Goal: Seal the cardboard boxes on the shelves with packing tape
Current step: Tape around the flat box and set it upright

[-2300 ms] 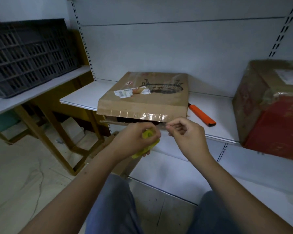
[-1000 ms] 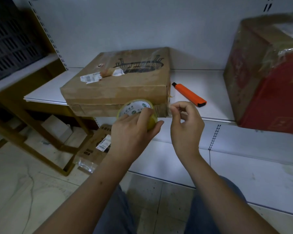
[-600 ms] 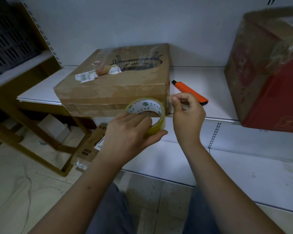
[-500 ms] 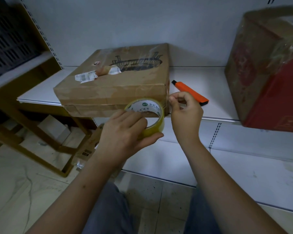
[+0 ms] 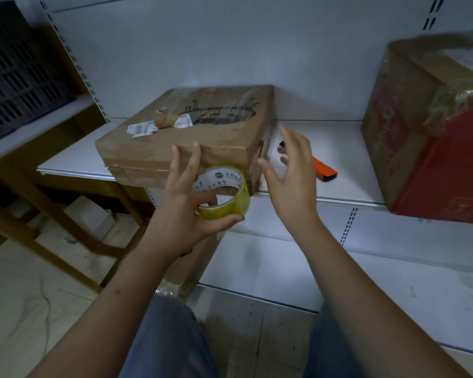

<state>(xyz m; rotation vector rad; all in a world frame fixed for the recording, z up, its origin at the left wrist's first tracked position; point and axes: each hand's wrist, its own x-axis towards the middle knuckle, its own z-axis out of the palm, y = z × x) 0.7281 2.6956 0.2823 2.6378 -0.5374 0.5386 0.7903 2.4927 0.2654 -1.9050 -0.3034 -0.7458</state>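
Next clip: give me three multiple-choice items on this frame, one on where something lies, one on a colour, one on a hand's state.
1. Where does the utility knife lie?
A. on the shelf between the flat cardboard box and the red box
B. on the floor
C. on top of the flat box

2. What colour is the knife's handle?
A. blue
B. orange
C. green

3. What is the right hand doing?
A. gripping the knife
B. pinching tape
C. open, holding nothing

Answers: 1 A, it rests on the white shelf between both boxes; 2 B, its body is orange; 3 C, its fingers are spread, while the left hand holds the tape roll.
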